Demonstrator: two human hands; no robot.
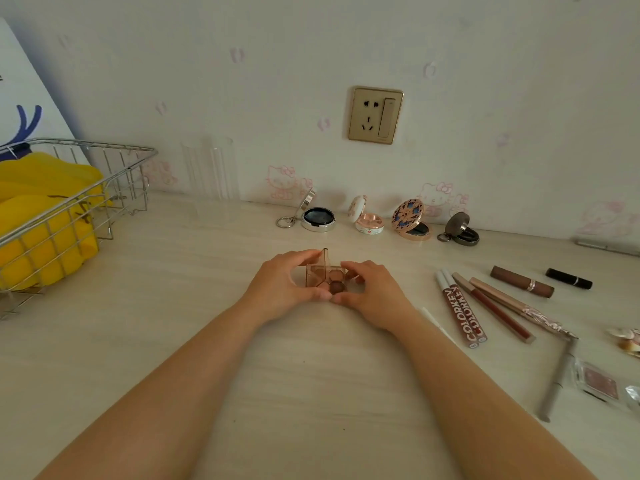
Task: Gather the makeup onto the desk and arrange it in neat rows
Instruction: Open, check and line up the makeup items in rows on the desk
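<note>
Hands, left [284, 289] and right [372, 294], grip open eyeshadow palette [327, 277] between them.

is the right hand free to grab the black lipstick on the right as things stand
Probably not yet: the right hand and left hand are both holding the open eyeshadow palette. Bare desk lies between it and the black lipstick.

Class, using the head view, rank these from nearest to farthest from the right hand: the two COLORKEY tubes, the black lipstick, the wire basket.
1. COLORKEY tubes, just right of the right hand.
2. Black lipstick, far right.
3. Wire basket, far left edge.
</note>
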